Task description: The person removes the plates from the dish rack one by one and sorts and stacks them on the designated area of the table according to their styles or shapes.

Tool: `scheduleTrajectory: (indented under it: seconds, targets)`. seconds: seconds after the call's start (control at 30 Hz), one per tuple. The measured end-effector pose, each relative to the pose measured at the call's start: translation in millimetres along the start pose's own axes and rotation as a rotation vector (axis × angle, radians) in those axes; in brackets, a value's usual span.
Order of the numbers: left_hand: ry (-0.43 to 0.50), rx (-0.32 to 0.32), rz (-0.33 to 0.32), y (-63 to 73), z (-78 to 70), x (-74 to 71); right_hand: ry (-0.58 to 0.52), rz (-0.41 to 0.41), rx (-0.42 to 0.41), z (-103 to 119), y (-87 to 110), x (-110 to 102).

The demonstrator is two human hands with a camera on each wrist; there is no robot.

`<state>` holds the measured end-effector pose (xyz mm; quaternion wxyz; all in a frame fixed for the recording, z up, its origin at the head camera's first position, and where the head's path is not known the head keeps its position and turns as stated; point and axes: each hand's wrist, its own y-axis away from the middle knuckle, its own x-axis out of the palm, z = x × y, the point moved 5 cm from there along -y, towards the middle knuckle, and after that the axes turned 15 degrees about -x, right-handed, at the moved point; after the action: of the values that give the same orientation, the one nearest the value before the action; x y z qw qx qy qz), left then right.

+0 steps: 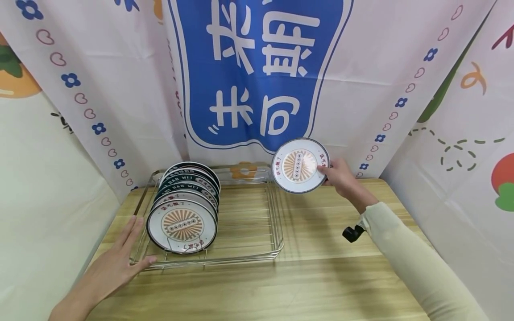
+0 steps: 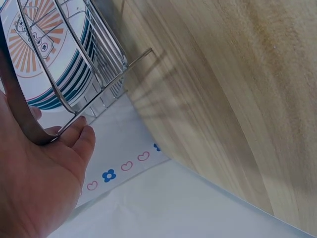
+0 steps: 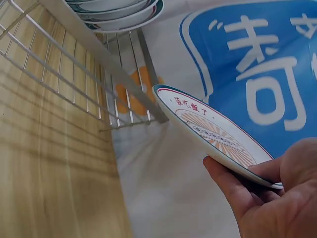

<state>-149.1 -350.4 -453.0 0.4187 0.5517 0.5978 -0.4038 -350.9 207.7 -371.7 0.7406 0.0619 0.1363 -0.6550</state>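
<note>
My right hand [image 1: 340,178] pinches a white plate [image 1: 297,183] by its right edge, thumb on the face and fingers underneath. This plate has a dark rim, red lettering and an orange sunburst; it is held above the table, just beyond the right end of a wire dish rack [image 1: 241,257]. At the rack's front left corner is my left hand [image 1: 110,267], its fingers straight along the side and its thumb at the front rim. Several plates [image 1: 168,238] stand tilted in a row at the rack's left end, the front one with the same sunburst.
The rack stands on a wooden table [image 1: 305,281]. Behind it hangs a printed curtain [image 1: 353,67] with a blue panel, and printed cloth also closes off both sides. A small black device [image 1: 353,233] is at the right wrist.
</note>
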Motion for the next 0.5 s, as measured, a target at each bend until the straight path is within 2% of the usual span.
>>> scheduleTrajectory:
  seconds: [0.2, 0.5]
  targets:
    - [0.015, 0.000, 0.002, -0.3, -0.9, -0.3, -0.112, -0.036, 0.108, -41, -1.7, -7]
    - [0.010, 0.000, 0.003, -1.0, -1.3, 1.1, -0.172, -0.080, 0.198, -95, -1.2, -5]
